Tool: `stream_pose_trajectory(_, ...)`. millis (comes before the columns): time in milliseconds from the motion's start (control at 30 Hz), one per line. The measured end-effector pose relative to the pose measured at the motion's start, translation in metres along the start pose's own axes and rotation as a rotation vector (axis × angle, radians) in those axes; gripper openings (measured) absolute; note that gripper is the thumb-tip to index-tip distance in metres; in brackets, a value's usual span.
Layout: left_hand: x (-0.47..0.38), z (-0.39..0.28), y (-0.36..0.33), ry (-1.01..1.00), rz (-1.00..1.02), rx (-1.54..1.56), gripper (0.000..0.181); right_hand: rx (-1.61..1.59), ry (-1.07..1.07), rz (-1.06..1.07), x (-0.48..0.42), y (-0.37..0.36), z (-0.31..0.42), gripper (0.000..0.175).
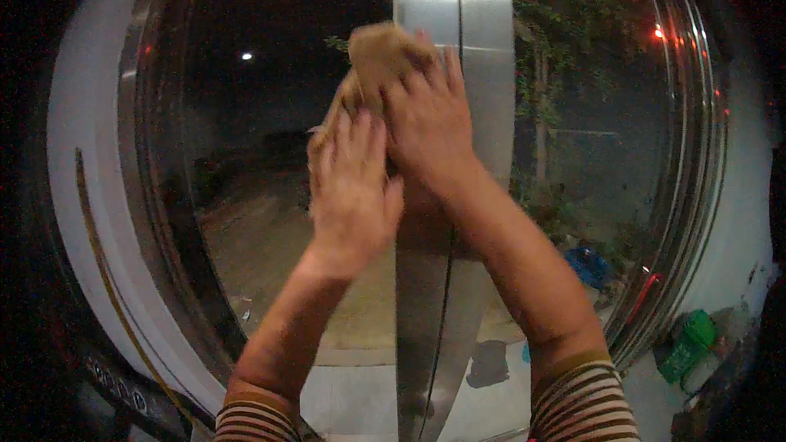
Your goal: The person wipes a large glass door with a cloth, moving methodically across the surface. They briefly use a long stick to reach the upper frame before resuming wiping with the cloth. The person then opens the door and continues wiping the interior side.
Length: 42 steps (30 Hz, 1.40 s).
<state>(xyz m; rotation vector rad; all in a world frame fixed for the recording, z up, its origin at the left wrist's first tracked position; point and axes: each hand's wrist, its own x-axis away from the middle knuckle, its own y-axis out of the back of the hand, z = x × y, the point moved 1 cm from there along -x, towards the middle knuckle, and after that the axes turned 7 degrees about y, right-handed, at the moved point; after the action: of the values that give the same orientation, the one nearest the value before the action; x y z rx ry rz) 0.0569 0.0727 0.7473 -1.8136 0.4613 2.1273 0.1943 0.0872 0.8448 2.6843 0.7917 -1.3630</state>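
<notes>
A crumpled tan cloth (377, 55) spreads across the glass and the edge of a brushed-metal door stile (430, 18). Up against the metal, my right hand (433, 116) has the cloth under its fingers, the fingertips extending past it. Lower and to the left, my left hand (353, 190) lies with fingers pointing up over the cloth's lower part, in front of the dark glass (264, 116). Both hands are blurred, and their palms are hidden. A dark vertical seam divides the metal from top to bottom.
Beyond the glass are paving and a leafy plant (546, 67). A blue object (586, 267) sits at the lower right, and a green container (688, 344) stands near the right wall. A long thin strip (101, 258) runs down the left wall. A dark patch (489, 363) marks the pale floor.
</notes>
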Motion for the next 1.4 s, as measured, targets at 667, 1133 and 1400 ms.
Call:
stream_pose_trajectory(667,0.308,-0.133,-0.013,-0.469,0.917,0.079,0.056,-0.305,-0.874,0.784,0.393,0.206,0.187,0.055)
stream_pose_trajectory(1133,0.356,-0.18,-0.02,-0.188,1.035,0.082,0.06,-0.606,-0.984,0.621,0.401,0.245,0.158,0.063)
stream_pose_trajectory(1400,0.372,-0.188,-0.04,0.09,0.962,0.301,0.044,-0.753,-0.936,0.613,0.399,0.245,0.141,0.063)
